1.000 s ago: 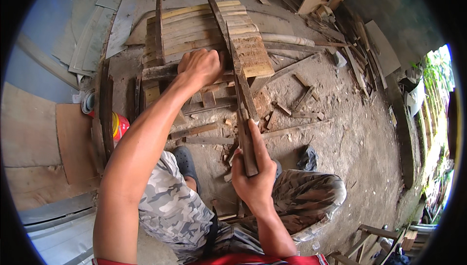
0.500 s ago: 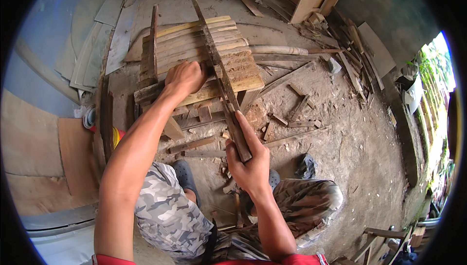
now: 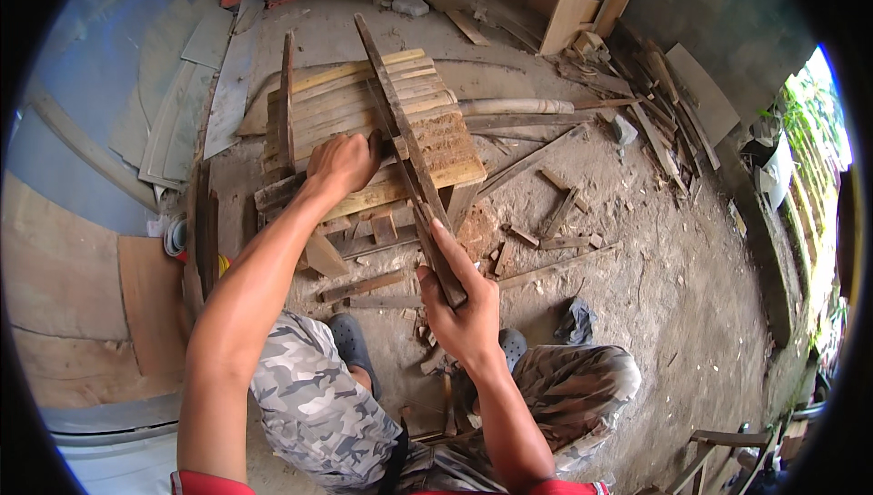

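Two long, dark wooden strips (image 3: pixel 393 100) lie side by side across a low, slatted wooden bench (image 3: pixel 318 100), pointing away from me. My right hand (image 3: pixel 462 311) grips their near end, thumb and index finger stretched along the wood. On the bench's near part, my left hand (image 3: pixel 344 165) is a closed fist, knuckles up, just left of the strips. Whatever its fingers hold is hidden; a dark edge shows by the thumb side. Another upright-looking strip (image 3: pixel 287 100) stands at the bench's left. A dark batten (image 3: pixel 275 195) lies along the bench's near left edge, partly behind my left forearm.
Offcuts (image 3: pixel 564 213) and shavings litter the floor right of the bench. A crumpled dark bag (image 3: pixel 576 320) lies near my right knee. Scrap boards (image 3: pixel 659 118) are piled along the right wall; sheets (image 3: pixel 168 122) lean at left. A hammer-like tool (image 3: pixel 447 395) is between my legs.
The view has tilted up slightly, so the scene sits lower. The two strips have turned a little against each other, showing more of the left one. Both hands keep their grips.
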`<state>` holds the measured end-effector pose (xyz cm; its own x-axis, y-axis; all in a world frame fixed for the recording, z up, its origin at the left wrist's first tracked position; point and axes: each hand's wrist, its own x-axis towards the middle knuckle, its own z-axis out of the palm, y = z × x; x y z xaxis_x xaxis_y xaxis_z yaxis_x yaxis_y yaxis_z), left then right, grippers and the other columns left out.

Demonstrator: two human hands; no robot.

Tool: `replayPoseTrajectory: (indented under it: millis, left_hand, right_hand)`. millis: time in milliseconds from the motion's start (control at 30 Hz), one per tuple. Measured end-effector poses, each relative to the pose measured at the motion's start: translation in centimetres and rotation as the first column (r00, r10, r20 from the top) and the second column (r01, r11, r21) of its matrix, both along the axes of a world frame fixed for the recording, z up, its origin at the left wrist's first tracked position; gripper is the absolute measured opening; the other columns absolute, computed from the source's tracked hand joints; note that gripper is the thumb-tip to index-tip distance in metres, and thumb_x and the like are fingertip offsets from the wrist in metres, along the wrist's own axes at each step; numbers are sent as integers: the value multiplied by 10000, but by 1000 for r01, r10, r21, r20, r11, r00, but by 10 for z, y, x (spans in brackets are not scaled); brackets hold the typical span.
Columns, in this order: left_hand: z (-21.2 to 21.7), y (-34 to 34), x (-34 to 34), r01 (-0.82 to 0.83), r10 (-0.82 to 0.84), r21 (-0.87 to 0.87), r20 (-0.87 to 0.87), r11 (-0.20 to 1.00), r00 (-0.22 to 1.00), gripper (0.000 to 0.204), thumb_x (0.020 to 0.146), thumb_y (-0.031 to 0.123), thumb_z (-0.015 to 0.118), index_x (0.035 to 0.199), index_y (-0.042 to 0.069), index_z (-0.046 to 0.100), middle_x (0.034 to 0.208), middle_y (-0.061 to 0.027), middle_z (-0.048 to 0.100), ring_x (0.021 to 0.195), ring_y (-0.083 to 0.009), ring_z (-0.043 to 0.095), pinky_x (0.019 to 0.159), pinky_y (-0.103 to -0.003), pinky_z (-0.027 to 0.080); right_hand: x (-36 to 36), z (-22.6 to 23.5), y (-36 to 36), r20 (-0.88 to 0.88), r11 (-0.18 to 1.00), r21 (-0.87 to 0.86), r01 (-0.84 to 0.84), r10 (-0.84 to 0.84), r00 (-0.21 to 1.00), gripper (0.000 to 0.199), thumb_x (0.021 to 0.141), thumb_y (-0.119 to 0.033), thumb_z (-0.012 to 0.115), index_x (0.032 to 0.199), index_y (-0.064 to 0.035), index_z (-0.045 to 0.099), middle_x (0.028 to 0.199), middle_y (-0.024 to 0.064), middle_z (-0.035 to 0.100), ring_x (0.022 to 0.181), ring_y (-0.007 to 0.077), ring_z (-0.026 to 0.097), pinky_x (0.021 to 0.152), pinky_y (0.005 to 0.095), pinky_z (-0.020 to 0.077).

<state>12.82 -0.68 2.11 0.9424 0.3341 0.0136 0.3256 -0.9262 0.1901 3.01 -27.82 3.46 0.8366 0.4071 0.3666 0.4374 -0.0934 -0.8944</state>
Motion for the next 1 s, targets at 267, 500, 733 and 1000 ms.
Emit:
replayPoseTrajectory:
  millis: [267,500,733,1000]
  left_hand:
    - [24,-20,13,75,-75,-4,82,997,994,480,1005,207,421,638,-18,634,566,-151,597,506,-224,543,528,-435,466]
    - [-9,-11,16,130,-128,-35,61,991,990,516,1032,430,445,1028,-24,690,515,-8,481,405,-112,370,384,-342,333]
    - [-3,-23,7,265,-265,-4,-7,964,964,672,947,538,506,1312,-24,553,525,15,409,456,-144,340,476,-392,393]
    - [15,-18,-12,238,-238,115,-13,965,971,482,979,447,507,899,-5,653,668,-139,663,574,-243,615,621,-461,535]
  right_hand:
    - [1,-1,-11,-110,999,26,31,-28,994,469,897,13,671,1357,-58,608,1178,219,702,1075,260,711,861,314,542]
    - [-2,-20,-15,-107,998,32,46,-42,993,457,894,-10,683,1343,-79,628,1004,205,742,873,195,751,751,295,546]
    - [-9,-25,-28,-123,997,42,70,-64,990,443,893,-18,685,1329,-83,642,936,204,745,832,163,746,715,287,542]
    - [-16,-23,-18,-116,996,90,17,-7,993,487,886,35,660,1359,-68,613,1014,186,750,846,178,753,748,294,559]
